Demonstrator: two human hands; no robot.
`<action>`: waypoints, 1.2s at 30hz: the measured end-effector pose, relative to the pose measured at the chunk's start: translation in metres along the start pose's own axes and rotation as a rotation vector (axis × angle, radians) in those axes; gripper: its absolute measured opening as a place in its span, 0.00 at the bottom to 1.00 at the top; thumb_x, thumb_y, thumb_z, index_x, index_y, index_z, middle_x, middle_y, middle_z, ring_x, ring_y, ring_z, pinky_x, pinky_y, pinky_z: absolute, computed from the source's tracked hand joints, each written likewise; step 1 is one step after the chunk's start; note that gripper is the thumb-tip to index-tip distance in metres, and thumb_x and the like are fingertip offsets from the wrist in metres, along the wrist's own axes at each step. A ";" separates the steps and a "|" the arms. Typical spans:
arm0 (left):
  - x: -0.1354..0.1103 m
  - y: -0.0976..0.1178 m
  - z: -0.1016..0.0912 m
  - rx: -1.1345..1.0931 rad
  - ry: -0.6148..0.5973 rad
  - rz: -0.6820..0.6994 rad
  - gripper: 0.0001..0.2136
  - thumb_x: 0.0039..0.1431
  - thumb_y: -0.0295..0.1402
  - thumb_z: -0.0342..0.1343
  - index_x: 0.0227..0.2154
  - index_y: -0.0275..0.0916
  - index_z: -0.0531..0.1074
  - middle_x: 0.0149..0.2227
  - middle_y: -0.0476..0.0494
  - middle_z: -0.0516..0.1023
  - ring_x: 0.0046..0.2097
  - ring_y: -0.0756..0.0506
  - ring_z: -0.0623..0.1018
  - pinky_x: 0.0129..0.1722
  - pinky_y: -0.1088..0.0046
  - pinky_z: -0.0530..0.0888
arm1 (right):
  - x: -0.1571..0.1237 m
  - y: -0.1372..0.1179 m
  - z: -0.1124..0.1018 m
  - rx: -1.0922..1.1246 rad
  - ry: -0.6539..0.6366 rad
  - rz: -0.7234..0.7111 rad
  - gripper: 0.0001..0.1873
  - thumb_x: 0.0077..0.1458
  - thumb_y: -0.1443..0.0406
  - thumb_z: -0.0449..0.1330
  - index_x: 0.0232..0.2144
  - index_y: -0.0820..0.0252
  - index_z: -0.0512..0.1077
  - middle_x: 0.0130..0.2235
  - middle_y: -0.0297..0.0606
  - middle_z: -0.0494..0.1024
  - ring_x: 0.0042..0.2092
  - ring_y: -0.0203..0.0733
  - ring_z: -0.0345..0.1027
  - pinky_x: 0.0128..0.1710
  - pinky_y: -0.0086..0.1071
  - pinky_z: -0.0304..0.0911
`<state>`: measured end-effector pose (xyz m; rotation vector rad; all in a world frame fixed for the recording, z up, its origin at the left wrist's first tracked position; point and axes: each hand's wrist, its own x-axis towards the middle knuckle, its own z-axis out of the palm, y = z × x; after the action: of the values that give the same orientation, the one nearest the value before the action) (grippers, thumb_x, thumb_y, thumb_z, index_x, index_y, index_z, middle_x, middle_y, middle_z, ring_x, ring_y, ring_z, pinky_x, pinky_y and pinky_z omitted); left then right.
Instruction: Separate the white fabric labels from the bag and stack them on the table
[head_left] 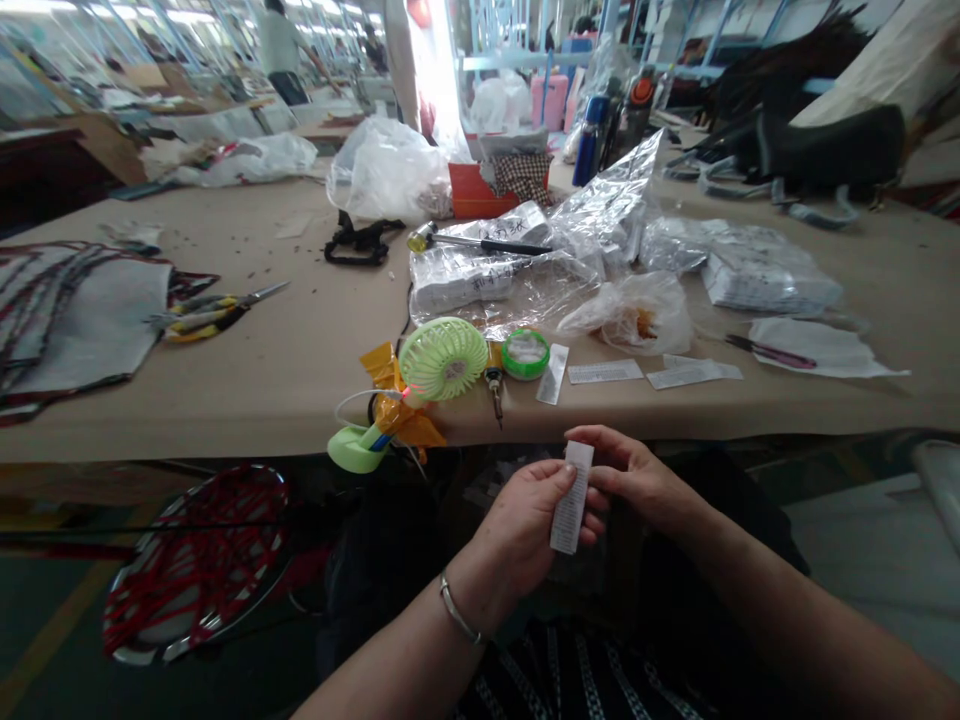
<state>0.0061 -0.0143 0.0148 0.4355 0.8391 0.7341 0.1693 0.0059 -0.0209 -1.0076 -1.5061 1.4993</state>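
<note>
My left hand [529, 515] holds a white printed label [572, 500], a narrow strip with small lines of text, under its thumb and over its fingers. My right hand [637, 475] is at the label's upper right edge, thumb and forefinger curled about it; their tips are partly hidden. Both hands are just below the table's front edge. More printed label strips [604, 372] lie on the table beyond, beside a round green tub [526, 354] with whitish contents. A soldering-iron-like tool [494, 383] with a metal tip lies left of the tub.
A green fan [442, 360] stands at the table's edge with orange tape. Yellow-handled pliers and scissors [217, 312] lie left. Behind are plastic-wrapped bundles [480, 275], a hammer-like tool [480, 243] and a clear bag [637, 315]. Tweezers [772, 350] rest on white paper at right.
</note>
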 end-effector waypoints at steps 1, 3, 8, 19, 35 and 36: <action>-0.002 0.000 0.001 0.019 -0.012 -0.008 0.09 0.56 0.34 0.52 0.31 0.31 0.70 0.24 0.43 0.74 0.20 0.53 0.72 0.19 0.79 0.68 | 0.002 0.001 0.000 0.122 -0.098 0.074 0.20 0.50 0.64 0.60 0.47 0.58 0.65 0.38 0.36 0.74 0.34 0.35 0.70 0.34 0.29 0.68; -0.005 -0.002 0.001 0.048 -0.030 -0.016 0.10 0.56 0.35 0.51 0.31 0.31 0.69 0.24 0.43 0.73 0.19 0.53 0.71 0.18 0.81 0.67 | 0.005 0.004 0.000 0.301 -0.231 0.169 0.19 0.50 0.64 0.61 0.45 0.59 0.67 0.35 0.35 0.74 0.29 0.32 0.68 0.30 0.27 0.67; -0.007 -0.006 -0.001 0.056 -0.042 -0.002 0.10 0.55 0.35 0.53 0.34 0.32 0.69 0.24 0.44 0.73 0.20 0.53 0.72 0.19 0.81 0.67 | 0.006 0.007 0.006 0.493 -0.297 0.189 0.16 0.50 0.62 0.62 0.42 0.61 0.68 0.30 0.33 0.73 0.25 0.30 0.65 0.26 0.25 0.64; -0.006 -0.009 -0.008 0.034 0.051 0.055 0.09 0.55 0.35 0.53 0.30 0.32 0.69 0.23 0.46 0.72 0.20 0.54 0.70 0.21 0.80 0.67 | 0.000 -0.016 0.013 -0.378 0.146 -0.191 0.17 0.53 0.62 0.58 0.47 0.56 0.67 0.46 0.40 0.71 0.47 0.42 0.66 0.49 0.37 0.61; -0.007 -0.009 -0.017 0.026 0.066 0.116 0.09 0.55 0.35 0.53 0.29 0.32 0.69 0.22 0.48 0.71 0.20 0.54 0.70 0.19 0.81 0.66 | 0.003 -0.015 0.023 -0.780 0.106 -0.324 0.17 0.56 0.64 0.54 0.49 0.59 0.66 0.46 0.44 0.71 0.48 0.43 0.65 0.49 0.37 0.61; -0.007 -0.009 -0.018 0.026 0.063 0.122 0.09 0.55 0.35 0.53 0.29 0.32 0.69 0.23 0.48 0.71 0.20 0.54 0.71 0.19 0.81 0.66 | 0.003 -0.015 0.024 -0.741 0.119 -0.308 0.18 0.56 0.64 0.54 0.49 0.59 0.65 0.46 0.43 0.71 0.48 0.43 0.65 0.50 0.37 0.61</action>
<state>-0.0072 -0.0244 0.0022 0.4923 0.8874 0.8534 0.1456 -0.0004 -0.0058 -1.1686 -2.0693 0.6454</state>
